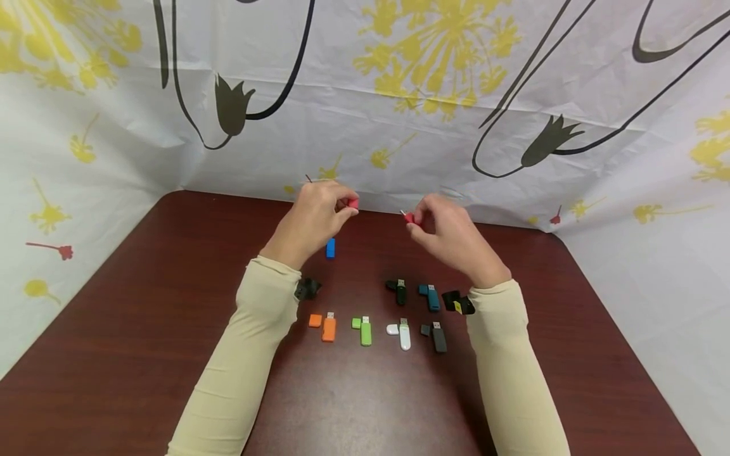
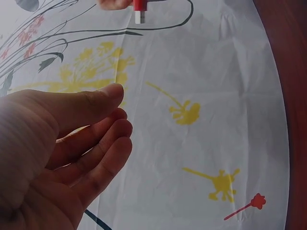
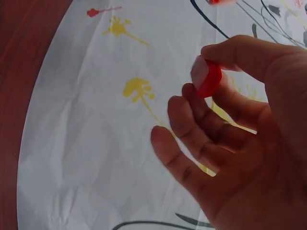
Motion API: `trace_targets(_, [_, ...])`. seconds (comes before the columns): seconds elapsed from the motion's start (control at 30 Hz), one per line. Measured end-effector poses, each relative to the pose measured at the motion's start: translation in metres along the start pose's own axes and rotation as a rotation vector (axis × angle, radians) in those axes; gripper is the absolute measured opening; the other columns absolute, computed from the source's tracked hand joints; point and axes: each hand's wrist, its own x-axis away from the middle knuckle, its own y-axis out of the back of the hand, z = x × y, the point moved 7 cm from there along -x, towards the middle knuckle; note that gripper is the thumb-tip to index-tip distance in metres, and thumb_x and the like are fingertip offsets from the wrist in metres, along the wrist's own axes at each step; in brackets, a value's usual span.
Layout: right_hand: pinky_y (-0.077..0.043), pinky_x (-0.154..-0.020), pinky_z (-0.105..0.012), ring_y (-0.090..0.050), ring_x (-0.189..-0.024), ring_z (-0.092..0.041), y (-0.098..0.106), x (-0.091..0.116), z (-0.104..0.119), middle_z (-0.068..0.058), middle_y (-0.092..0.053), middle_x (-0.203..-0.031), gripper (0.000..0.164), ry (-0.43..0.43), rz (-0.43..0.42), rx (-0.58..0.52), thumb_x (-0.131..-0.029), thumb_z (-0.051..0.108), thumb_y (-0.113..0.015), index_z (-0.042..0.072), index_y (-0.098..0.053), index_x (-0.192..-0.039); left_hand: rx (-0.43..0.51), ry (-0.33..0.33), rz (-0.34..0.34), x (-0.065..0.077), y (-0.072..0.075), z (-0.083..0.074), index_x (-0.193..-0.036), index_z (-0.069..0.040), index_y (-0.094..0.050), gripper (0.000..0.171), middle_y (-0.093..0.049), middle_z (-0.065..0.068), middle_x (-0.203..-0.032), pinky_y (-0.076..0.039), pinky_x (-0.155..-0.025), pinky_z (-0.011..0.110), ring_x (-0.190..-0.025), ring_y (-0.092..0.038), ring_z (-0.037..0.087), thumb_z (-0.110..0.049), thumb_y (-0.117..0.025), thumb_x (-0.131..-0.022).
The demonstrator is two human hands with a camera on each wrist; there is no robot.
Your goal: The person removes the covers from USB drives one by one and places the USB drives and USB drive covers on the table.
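Note:
My left hand pinches a small red cap between thumb and fingertips above the far part of the table. In the left wrist view the fingers hide that cap. Opposite it, my right hand pinches a red USB stick, its metal plug bare and pointing toward the left hand. The right wrist view shows the stick's rounded red end between thumb and index finger, the other fingers loosely bent. A gap separates the cap and the stick. Below the left hand lies a blue USB stick, partly hidden by the wrist.
Uncapped USB sticks lie on the brown table, each beside its cap: black, teal, orange, green, white and dark grey. A patterned white sheet hangs behind the table.

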Motion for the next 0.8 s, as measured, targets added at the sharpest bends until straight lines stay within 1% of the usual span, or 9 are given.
trace_targets(0.07, [-0.043, -0.072, -0.038, -0.053, -0.081, -0.025, -0.007, -0.002, 0.003, -0.009, -0.060, -0.093, 0.011, 0.007, 0.038, 0.013, -0.101, 0.013, -0.066, 0.008, -0.060, -0.093, 0.004, 0.006, 0.010, 0.000, -0.002, 0.000, -0.111, 0.003, -0.081, 0.017, -0.079, 0.015, -0.110, -0.064, -0.086, 0.036, -0.094, -0.074, 0.026, -0.010, -0.078, -0.100])
trace_targets(0.17, [-0.042, -0.070, -0.037, -0.051, -0.078, -0.023, -0.018, -0.004, 0.008, -0.007, -0.057, -0.086, 0.013, 0.012, 0.093, 0.025, -0.097, 0.012, -0.064, 0.010, -0.058, -0.086, 0.008, 0.010, 0.022, 0.000, -0.004, -0.001, -0.112, 0.003, -0.081, 0.017, -0.078, 0.015, -0.110, -0.064, -0.086, 0.036, -0.095, -0.074, 0.026, -0.010, -0.078, -0.100])
trace_targets(0.33, [-0.041, -0.067, -0.035, -0.049, -0.072, -0.020, -0.040, -0.006, 0.015, -0.004, -0.052, -0.078, 0.019, 0.024, 0.176, 0.054, -0.097, 0.015, -0.062, 0.013, -0.055, -0.080, 0.010, 0.005, 0.030, -0.001, -0.006, -0.004, -0.114, 0.002, -0.081, 0.020, -0.078, 0.016, -0.113, -0.065, -0.087, 0.035, -0.096, -0.075, 0.026, -0.010, -0.080, -0.099])
trace_targets(0.5, [-0.042, -0.065, -0.033, -0.051, -0.068, -0.018, -0.067, -0.007, 0.021, -0.003, -0.054, -0.075, 0.021, 0.021, 0.300, 0.048, -0.101, 0.015, -0.061, 0.012, -0.057, -0.080, 0.023, -0.014, 0.025, -0.002, -0.009, -0.006, -0.114, 0.002, -0.081, 0.020, -0.079, 0.016, -0.114, -0.065, -0.087, 0.035, -0.096, -0.077, 0.025, -0.010, -0.080, -0.098])
trace_targets(0.63, [-0.042, -0.062, -0.032, -0.051, -0.065, -0.017, -0.088, -0.006, 0.022, -0.003, -0.056, -0.074, 0.020, -0.025, 0.406, 0.039, -0.103, 0.014, -0.060, 0.009, -0.061, -0.084, 0.031, -0.016, 0.024, -0.002, -0.010, -0.005, -0.113, 0.002, -0.081, 0.019, -0.079, 0.016, -0.114, -0.065, -0.086, 0.034, -0.096, -0.077, 0.025, -0.010, -0.079, -0.099])
trace_targets(0.8, [-0.042, -0.061, -0.029, -0.050, -0.061, -0.013, -0.110, -0.004, 0.024, 0.000, -0.056, -0.071, 0.019, -0.049, 0.477, 0.046, -0.103, 0.014, -0.061, 0.010, -0.065, -0.085, 0.033, -0.010, 0.033, -0.002, -0.011, -0.006, -0.114, 0.002, -0.081, 0.018, -0.079, 0.016, -0.114, -0.065, -0.086, 0.034, -0.096, -0.077, 0.025, -0.010, -0.079, -0.099])
